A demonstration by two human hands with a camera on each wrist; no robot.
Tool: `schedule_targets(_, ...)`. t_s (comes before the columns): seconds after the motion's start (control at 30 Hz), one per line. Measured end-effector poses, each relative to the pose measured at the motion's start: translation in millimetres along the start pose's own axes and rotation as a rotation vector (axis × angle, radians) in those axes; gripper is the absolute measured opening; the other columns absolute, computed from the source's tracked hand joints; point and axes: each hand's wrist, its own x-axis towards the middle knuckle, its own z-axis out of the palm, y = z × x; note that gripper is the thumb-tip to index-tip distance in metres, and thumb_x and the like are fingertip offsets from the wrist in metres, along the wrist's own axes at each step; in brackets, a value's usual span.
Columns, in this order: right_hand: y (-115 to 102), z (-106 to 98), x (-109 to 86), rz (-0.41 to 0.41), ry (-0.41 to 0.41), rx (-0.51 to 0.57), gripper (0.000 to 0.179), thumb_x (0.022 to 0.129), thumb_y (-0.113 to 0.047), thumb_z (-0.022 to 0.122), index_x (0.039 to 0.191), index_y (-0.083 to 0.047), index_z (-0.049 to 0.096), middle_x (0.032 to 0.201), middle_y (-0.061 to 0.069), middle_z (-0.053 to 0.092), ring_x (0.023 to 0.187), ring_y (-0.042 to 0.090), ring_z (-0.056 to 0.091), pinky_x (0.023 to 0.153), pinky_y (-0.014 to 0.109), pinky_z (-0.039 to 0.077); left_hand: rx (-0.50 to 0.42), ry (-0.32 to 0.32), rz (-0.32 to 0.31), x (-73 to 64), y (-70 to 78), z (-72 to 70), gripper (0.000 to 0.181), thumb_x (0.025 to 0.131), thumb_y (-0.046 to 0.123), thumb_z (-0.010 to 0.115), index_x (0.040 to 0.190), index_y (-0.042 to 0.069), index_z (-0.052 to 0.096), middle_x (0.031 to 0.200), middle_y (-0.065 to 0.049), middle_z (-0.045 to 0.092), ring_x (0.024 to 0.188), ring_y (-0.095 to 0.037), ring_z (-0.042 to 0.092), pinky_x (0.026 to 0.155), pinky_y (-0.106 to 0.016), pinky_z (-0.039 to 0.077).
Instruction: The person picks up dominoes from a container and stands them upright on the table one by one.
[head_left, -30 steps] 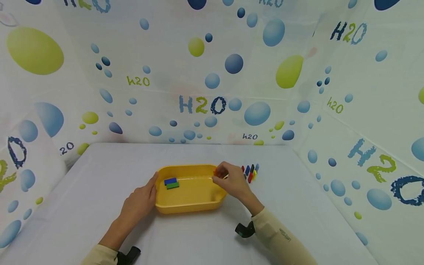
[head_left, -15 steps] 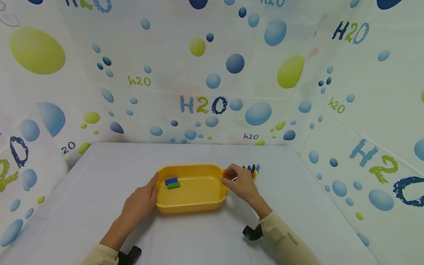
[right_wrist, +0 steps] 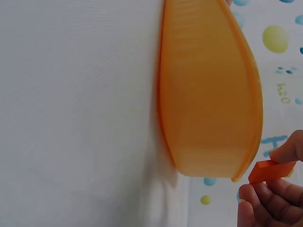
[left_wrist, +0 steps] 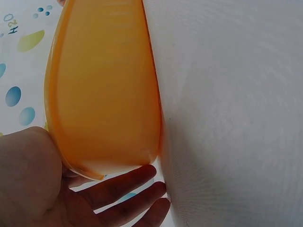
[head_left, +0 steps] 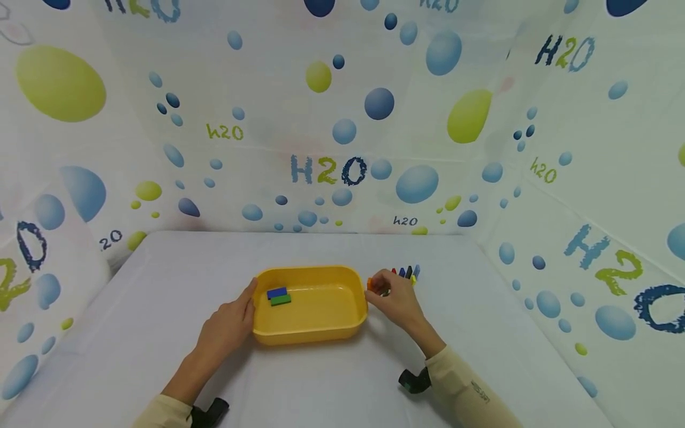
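A shallow yellow tray point(head_left: 310, 336) stands on the white-covered table with a blue block point(head_left: 277, 292) and a green block point(head_left: 280, 300) lying inside at its left. My left hand point(head_left: 227, 324) rests against the tray's left end; in the left wrist view its fairly straight fingers point(left_wrist: 123, 184) lie along the end wall. Just beyond the right end, my right hand point(head_left: 396, 300) pinches an orange block point(right_wrist: 271, 171) between thumb and fingers. It is raised beside the rim, outside the tray.
Several coloured blocks point(head_left: 409, 272) in red, blue, black and yellow stand grouped behind my right hand, which partly hides them. A patterned cloth wall point(head_left: 241, 172) rises behind the table point(head_left: 299, 392).
My right hand has carried the orange block rightward, from over the tray's right rim to outside it. The left hand and the two blocks in the tray stay put.
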Motion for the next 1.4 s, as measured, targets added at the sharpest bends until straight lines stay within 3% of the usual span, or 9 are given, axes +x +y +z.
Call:
schedule_targets(0.37, 11, -6, -8.4, 0.017, 0.007, -0.048, 0.016, 0.085, -0.006, 0.083, 0.093, -0.009, 0.069, 0.084, -0.004, 0.066, 0.075, 0.015, 0.063, 0.071, 0.029, 0.056, 0.007, 0.001, 0.007, -0.2, 0.4, 0.7, 0.055, 0.109, 0.017, 0.042, 0.161, 0.002, 0.033, 0.064, -0.005, 0.039, 0.053, -0.018, 0.036, 0.049, -0.034, 0.035)
schedule_targets(1.1, 42, -17, -11.5, 0.197, -0.081, -0.165, 0.017, 0.085, -0.008, 0.085, 0.09, -0.009, 0.069, 0.081, -0.004, 0.064, 0.076, 0.016, 0.061, 0.073, 0.032, 0.055, 0.013, -0.016, -0.011, 0.7, -2.8, 2.1, 0.055, 0.111, 0.019, 0.04, 0.162, 0.003, 0.031, 0.064, -0.005, 0.04, 0.053, -0.019, 0.039, 0.051, -0.034, 0.036)
schedule_targets(1.4, 47, -19, -12.8, 0.21, -0.1, -0.156, 0.017, 0.084, -0.009, 0.087, 0.091, -0.01, 0.071, 0.08, -0.004, 0.065, 0.075, 0.016, 0.061, 0.069, 0.031, 0.054, 0.01, -0.008, -0.002, -0.1, -1.5, 1.3, 0.055, 0.11, 0.018, 0.041, 0.162, 0.002, 0.031, 0.063, -0.005, 0.039, 0.052, -0.019, 0.038, 0.051, -0.034, 0.036)
